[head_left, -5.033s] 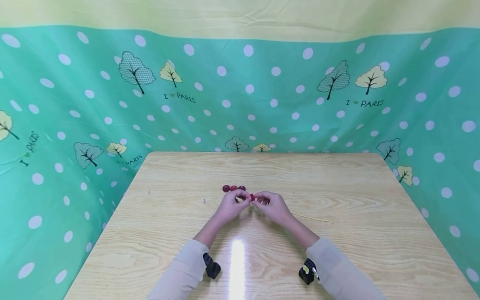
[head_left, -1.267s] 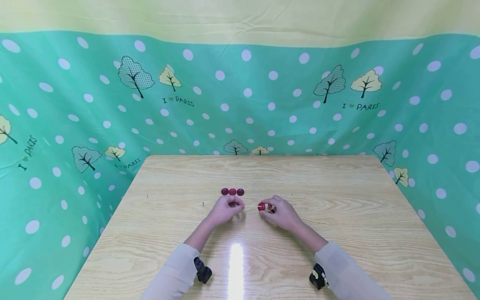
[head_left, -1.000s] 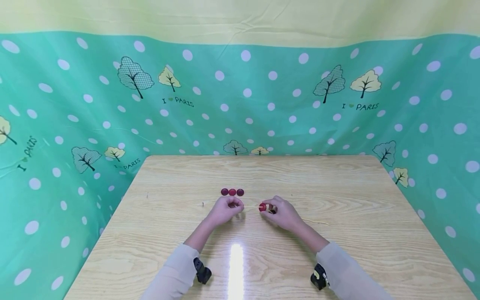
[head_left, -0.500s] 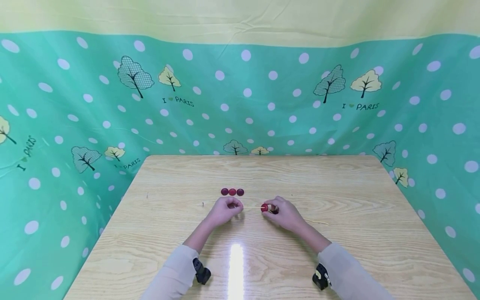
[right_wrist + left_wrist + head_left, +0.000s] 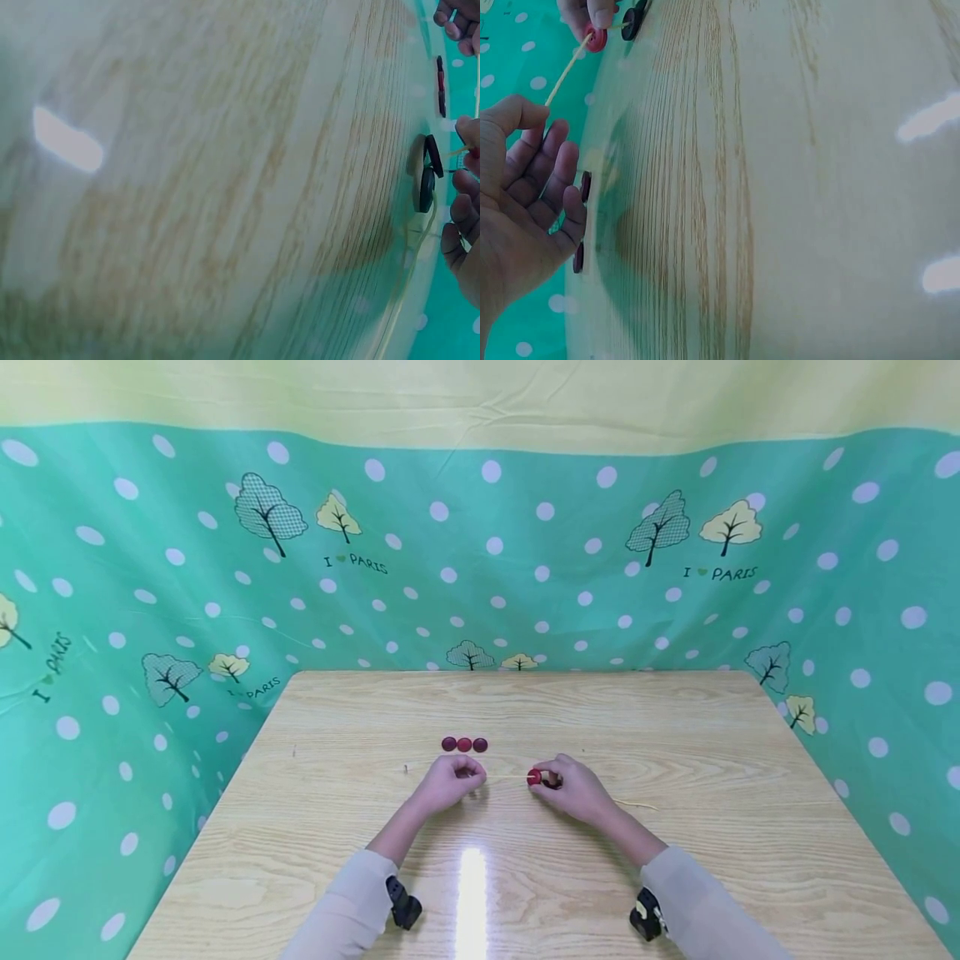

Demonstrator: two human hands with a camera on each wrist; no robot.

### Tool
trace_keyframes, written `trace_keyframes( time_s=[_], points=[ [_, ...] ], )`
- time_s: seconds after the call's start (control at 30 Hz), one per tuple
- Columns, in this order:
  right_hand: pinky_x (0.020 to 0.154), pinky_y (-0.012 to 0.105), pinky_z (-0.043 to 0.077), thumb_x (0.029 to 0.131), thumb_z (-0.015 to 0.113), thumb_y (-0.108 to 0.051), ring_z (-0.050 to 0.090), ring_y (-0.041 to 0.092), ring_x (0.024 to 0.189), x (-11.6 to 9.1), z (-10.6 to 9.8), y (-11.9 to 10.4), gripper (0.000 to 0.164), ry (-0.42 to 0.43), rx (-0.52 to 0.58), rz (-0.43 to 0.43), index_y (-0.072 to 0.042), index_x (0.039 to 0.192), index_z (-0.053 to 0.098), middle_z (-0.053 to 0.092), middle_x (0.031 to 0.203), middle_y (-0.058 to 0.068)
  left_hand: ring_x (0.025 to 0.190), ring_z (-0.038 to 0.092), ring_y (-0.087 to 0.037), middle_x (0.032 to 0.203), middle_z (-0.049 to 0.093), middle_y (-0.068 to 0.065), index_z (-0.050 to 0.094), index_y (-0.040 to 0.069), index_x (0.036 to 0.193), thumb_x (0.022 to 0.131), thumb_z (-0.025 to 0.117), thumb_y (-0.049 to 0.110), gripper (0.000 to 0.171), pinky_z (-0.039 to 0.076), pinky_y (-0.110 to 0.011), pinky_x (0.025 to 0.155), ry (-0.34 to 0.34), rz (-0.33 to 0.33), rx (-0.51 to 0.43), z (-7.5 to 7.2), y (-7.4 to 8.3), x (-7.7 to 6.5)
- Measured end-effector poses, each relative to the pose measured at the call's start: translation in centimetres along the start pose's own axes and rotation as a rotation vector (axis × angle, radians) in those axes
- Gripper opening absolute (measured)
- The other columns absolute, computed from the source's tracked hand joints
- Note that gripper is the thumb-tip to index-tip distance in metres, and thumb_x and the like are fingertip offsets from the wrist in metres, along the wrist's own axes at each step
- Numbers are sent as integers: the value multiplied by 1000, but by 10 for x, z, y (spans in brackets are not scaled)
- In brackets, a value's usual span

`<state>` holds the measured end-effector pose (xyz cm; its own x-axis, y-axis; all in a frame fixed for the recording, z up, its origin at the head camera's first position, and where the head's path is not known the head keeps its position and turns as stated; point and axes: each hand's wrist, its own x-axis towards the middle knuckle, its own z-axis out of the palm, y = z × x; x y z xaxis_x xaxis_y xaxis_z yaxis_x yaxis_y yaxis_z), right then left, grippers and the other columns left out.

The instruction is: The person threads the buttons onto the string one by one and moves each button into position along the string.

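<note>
My left hand pinches a yellow string between thumb and forefinger. The string runs taut through a red button, which my right hand grips between thumb and fingertips. Behind the red button, in the left wrist view, a black button is also on the string. In the right wrist view two dark buttons are by the tabletop below the right hand, one tilted against the other. The string's tail lies on the table to the right of that hand.
Just beyond the left hand, three buttons lie in a row on the wooden table, a red one between two dark ones. A green dotted curtain hangs around the table's back and sides.
Five seconds ago both hands met at the red button. They have since parted; the right hand has drawn the button rightward along the string, lengthening the stretch between the hands.
</note>
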<state>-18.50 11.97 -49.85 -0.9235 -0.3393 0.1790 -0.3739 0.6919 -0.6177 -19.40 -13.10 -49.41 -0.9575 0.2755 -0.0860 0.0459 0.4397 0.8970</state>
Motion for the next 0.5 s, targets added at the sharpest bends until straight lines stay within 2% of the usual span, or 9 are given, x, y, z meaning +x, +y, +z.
trace_keyframes(
  time_s=[0.3, 0.5],
  points=[
    [54, 19, 35, 79, 75, -26, 40, 5, 61, -1, 0, 2, 31, -7, -9, -5, -8, 104, 70, 49, 71, -4, 72, 57, -11, 84, 65, -4, 68, 6, 92, 83, 65, 15, 13, 48, -21, 63, -1, -22, -6, 0, 0, -1],
    [54, 18, 35, 80, 74, -28, 40, 5, 62, -2, -1, 3, 31, -22, -22, 9, -10, 104, 70, 48, 71, -6, 71, 58, -12, 83, 65, -3, 68, 7, 93, 84, 64, 16, 13, 49, -23, 61, -9, -41, -4, 0, -7, 1]
  ],
)
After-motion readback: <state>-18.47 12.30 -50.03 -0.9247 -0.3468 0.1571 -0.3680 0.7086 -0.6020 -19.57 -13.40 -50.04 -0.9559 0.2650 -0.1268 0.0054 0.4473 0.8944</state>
